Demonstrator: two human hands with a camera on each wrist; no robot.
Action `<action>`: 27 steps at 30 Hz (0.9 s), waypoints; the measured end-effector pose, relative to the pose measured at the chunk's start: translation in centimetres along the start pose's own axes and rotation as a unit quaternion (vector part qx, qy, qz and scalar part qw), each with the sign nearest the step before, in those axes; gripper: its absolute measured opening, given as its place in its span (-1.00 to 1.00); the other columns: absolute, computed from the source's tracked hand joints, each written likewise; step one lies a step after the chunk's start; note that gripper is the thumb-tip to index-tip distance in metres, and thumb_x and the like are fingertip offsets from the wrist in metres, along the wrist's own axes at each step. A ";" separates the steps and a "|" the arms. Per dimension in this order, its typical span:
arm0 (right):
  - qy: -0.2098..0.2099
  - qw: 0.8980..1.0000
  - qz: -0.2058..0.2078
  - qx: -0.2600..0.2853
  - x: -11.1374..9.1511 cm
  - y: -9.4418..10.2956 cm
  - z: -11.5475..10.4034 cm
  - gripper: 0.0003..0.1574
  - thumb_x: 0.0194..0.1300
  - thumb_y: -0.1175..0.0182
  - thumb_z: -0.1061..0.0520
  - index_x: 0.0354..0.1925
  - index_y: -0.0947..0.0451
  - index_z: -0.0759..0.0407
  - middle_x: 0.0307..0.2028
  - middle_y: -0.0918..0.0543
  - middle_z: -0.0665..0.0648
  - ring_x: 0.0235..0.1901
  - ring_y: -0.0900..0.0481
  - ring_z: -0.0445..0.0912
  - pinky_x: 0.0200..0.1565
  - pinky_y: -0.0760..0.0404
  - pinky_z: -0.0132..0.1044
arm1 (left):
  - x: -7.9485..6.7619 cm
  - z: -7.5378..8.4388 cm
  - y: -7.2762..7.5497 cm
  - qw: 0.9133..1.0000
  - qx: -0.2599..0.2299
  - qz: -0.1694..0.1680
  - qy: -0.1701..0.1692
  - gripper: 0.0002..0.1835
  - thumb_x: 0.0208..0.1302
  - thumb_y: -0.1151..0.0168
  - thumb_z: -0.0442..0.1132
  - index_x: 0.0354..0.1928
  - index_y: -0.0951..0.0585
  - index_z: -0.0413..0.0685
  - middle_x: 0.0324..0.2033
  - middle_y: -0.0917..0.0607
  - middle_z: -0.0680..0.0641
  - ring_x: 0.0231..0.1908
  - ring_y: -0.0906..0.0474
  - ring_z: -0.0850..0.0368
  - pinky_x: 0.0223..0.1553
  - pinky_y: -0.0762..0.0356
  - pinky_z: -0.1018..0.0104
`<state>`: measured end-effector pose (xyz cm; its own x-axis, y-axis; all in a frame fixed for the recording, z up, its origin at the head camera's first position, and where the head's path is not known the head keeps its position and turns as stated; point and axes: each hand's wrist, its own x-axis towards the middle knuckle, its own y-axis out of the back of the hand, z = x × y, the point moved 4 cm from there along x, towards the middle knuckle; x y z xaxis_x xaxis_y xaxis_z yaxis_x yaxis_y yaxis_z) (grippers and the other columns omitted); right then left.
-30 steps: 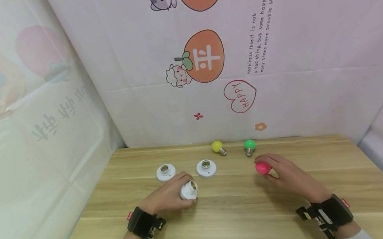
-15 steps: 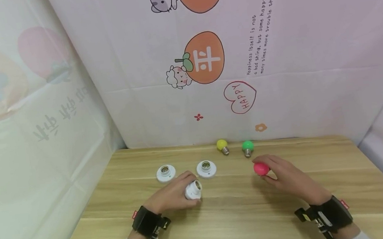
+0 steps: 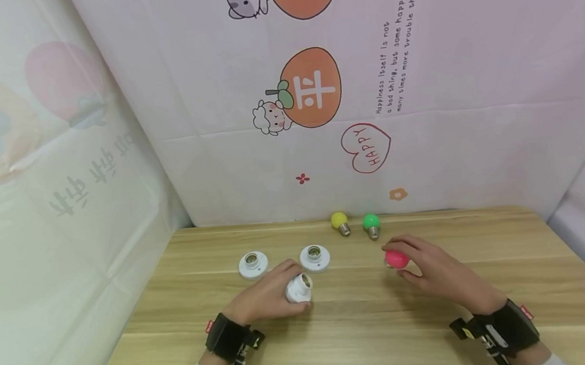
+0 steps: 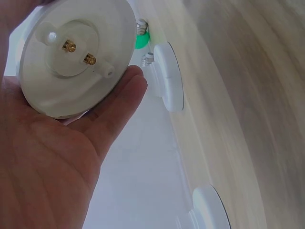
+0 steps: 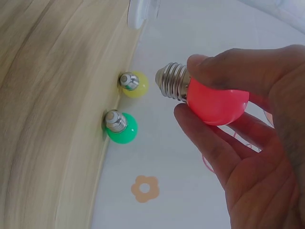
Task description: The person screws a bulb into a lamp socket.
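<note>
My left hand (image 3: 272,296) holds a white lamp socket (image 3: 299,289) above the table, its threaded opening tilted to the right. In the left wrist view the socket's round underside (image 4: 78,78) faces the camera, with two brass screws inside. Opposite it, my right hand (image 3: 435,268) pinches a pink light bulb (image 3: 397,259) between thumb and fingers. The right wrist view shows that bulb (image 5: 217,102) with its metal screw base bare and pointing away from the palm. A gap separates the bulb from the held socket.
Two more white lamp sockets, a left one (image 3: 253,264) and a right one (image 3: 315,258), stand on the wooden table (image 3: 354,344). Farther back lie a yellow bulb (image 3: 339,220) and a green bulb (image 3: 371,222), near a printed cloth backdrop (image 3: 226,172).
My left hand has shifted right with the socket, and my right hand has moved slightly left with the pink bulb. The yellow bulb has rolled a little right, the green one left.
</note>
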<state>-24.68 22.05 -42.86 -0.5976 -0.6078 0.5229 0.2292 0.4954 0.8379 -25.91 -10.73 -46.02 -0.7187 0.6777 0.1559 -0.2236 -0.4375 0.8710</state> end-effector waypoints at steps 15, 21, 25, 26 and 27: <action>-0.013 1.000 -0.019 0.007 0.2 0.2 -0.9 -0.31 0.00 -0.40 0.25 0.13 -0.45 0.10 0.07 -0.50 0.05 0.02 -0.50 -0.12 -0.05 -0.62 -0.14 | 1.0 1.1 -0.3 1.000 -0.006 -0.010 -0.009 -0.47 0.06 -0.36 0.10 0.07 -0.44 0.20 0.00 -0.40 0.22 -0.08 -0.39 0.30 -0.13 -0.51 0.40; -0.024 1.000 -0.019 0.001 0.3 0.5 -1.4 -0.28 -0.02 -0.43 0.23 0.14 -0.44 0.07 0.09 -0.49 0.05 0.01 -0.51 -0.13 -0.07 -0.63 -0.14 | 1.2 1.7 -0.1 1.000 -0.008 -0.016 -0.018 -0.44 0.07 -0.35 0.11 0.10 -0.44 0.16 0.03 -0.40 0.21 -0.03 -0.38 0.31 -0.05 -0.50 0.39; -0.016 1.000 -0.014 0.002 0.4 0.6 -1.6 -0.26 -0.03 -0.44 0.24 0.14 -0.43 0.05 0.08 -0.48 0.04 -0.01 -0.51 -0.14 -0.09 -0.64 -0.15 | 1.4 2.1 0.0 1.000 -0.012 -0.014 -0.021 -0.42 0.05 -0.37 0.08 0.11 -0.46 0.10 0.06 -0.38 0.19 0.00 -0.38 0.30 -0.02 -0.49 0.39; -0.013 1.000 -0.012 0.004 0.4 0.7 -1.7 -0.26 -0.03 -0.44 0.24 0.15 -0.43 0.05 0.08 -0.48 0.04 -0.02 -0.51 -0.14 -0.09 -0.64 -0.14 | 1.5 2.1 0.0 1.000 -0.015 -0.012 -0.021 -0.41 0.05 -0.38 0.07 0.12 -0.46 0.08 0.07 -0.38 0.18 0.01 -0.37 0.30 -0.01 -0.49 0.39; -0.011 1.000 -0.012 0.005 0.4 0.7 -1.8 -0.26 -0.03 -0.44 0.24 0.15 -0.43 0.05 0.07 -0.48 0.03 -0.02 -0.51 -0.15 -0.10 -0.64 -0.14 | 1.5 2.2 0.0 1.000 -0.017 -0.011 -0.021 -0.40 0.04 -0.39 0.07 0.12 -0.46 0.07 0.08 -0.36 0.18 0.02 -0.37 0.30 0.00 -0.49 0.40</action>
<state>-23.40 21.05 -41.80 -0.6189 -0.6059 0.4999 0.2073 0.4879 0.8479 -25.59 -8.42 -44.76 -0.6846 0.7118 0.1571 -0.2621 -0.4414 0.8582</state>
